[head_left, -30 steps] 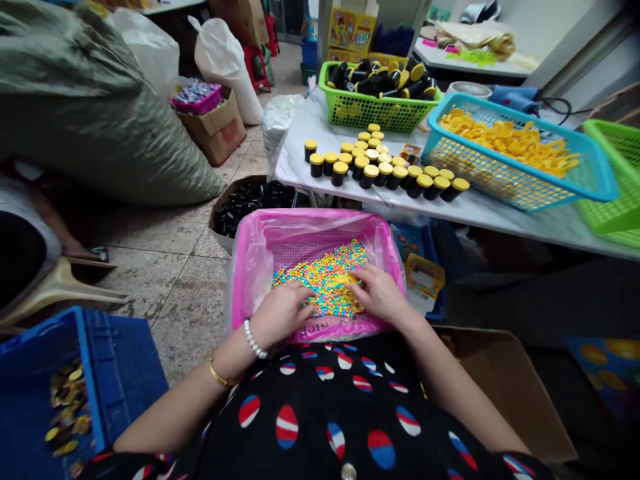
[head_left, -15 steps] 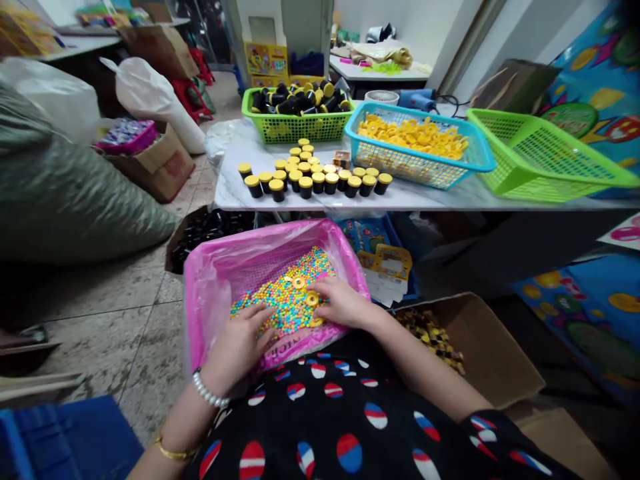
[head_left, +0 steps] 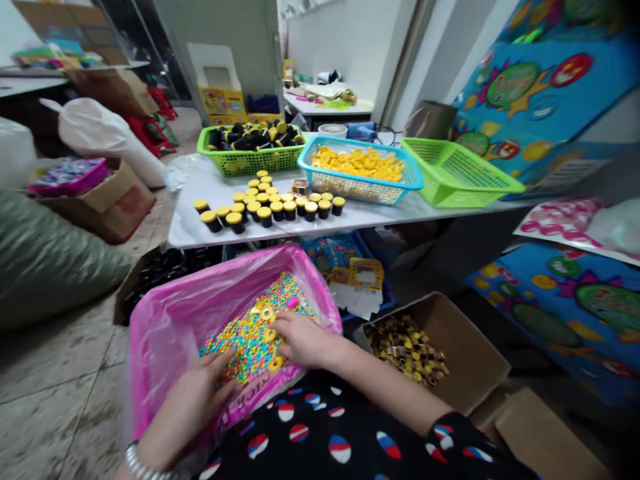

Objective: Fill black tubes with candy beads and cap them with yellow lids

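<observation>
A pink basket lined with clear plastic rests on my lap and holds many small pastel candy balls. A few yellow ring-shaped caps lie on the candies. My right hand lies on the candies beside the rings, fingers curled and pressed down. My left hand rests at the basket's near edge with its fingers dug into the candies. What either hand holds, if anything, is hidden.
A white table ahead carries several black tubes with yellow caps, a green basket of black tubes, a blue basket of yellow caps and an empty green basket. A cardboard box of finished pieces stands at my right.
The view has swung to the right, so the basket and table now sit further left in the frame. Both hands stay in the candies, and yellow rings now show beside my right hand.
</observation>
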A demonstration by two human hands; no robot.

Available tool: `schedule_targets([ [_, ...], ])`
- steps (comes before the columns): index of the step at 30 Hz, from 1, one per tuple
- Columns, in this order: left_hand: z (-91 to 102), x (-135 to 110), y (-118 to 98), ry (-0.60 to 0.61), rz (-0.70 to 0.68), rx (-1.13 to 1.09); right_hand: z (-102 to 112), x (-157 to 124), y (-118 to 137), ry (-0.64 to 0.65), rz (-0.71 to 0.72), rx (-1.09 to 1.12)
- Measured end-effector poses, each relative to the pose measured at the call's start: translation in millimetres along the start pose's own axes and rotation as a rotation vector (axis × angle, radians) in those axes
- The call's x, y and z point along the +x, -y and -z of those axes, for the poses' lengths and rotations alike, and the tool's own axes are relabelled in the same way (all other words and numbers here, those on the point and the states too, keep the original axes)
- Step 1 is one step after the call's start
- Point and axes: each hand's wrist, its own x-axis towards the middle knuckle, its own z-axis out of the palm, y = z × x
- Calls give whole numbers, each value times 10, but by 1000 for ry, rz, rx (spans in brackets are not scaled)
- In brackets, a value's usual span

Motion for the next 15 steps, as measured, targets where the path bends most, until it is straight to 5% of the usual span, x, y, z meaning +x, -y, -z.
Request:
schedule_targets([
  [2, -36, 16, 96, -9, -63, -37, 52, 23, -37, -87, 63, 23],
  [5, -5, -92, 116, -9, 19, 12, 243, -25, -171, -333, 61, -18],
  [8, 76, -287, 31, -214, 2, 26, 455, -100, -423, -535, -73, -20],
  [12, 136, -490, -58, -741, -96, 58, 498, -135, -833, -312, -347, 338],
  [15, 137, -545, -43, -973, 76, 118, 358, -165, -1033, -68, -434, 637],
])
